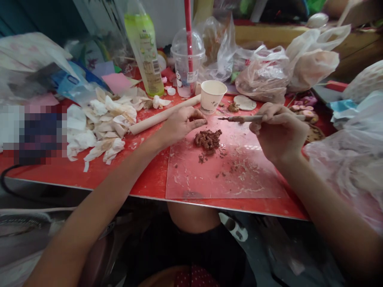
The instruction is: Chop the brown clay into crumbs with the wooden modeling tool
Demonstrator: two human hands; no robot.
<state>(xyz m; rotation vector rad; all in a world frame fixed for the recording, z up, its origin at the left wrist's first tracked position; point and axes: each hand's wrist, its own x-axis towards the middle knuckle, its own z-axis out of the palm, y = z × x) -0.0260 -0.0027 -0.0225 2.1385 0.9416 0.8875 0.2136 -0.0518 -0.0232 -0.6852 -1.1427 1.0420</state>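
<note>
My right hand (279,129) grips a slender pale-handled tool (254,118) with a dark pointed tip, held level and pointing left. Whether it is a brush or a modelling tool I cannot tell. My left hand (182,123) has thumb and fingertips drawn together, brown-smeared; anything pinched between them is too small to make out. Just below those fingers sits a crumbly heap of brown clay (208,140) on a transparent sheet (191,179). Crumbs and pale shavings litter the sheet. A white paper cup (213,95) stands behind the heap.
A pale rolling pin (164,116) lies behind my left hand, beside crumpled tissues (104,119). Farther back stand a green bottle (145,52) and a domed plastic cup (184,65). Plastic bags (263,71) crowd the back and right of the red table (143,159).
</note>
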